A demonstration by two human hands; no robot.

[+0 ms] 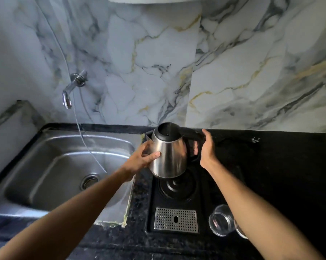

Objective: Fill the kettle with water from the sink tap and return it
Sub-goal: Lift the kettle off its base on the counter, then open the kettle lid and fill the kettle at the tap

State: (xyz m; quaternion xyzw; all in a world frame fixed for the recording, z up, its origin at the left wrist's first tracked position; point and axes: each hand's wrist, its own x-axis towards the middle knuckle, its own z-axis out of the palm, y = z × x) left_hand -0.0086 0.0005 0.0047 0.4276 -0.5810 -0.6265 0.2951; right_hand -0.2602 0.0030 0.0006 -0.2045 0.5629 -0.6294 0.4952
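Note:
A steel kettle [168,156] with a black rim and black handle hangs in the air just above its round black base [178,186], tilted slightly. My left hand [142,157] grips the kettle's left side. My right hand [207,147] is wrapped round the black handle at its right. The lid looks open, with the dark mouth showing. The chrome tap [69,92] sticks out of the marble wall at the left, above the steel sink [51,166]. No water is visible from the tap.
The base sits on a black tray with a perforated metal drip grate [176,220]. A clear glass [222,223] lies beside the tray under my right forearm. A thin hose [85,143] dangles from the wall into the sink. Black counter [280,175] stretches right.

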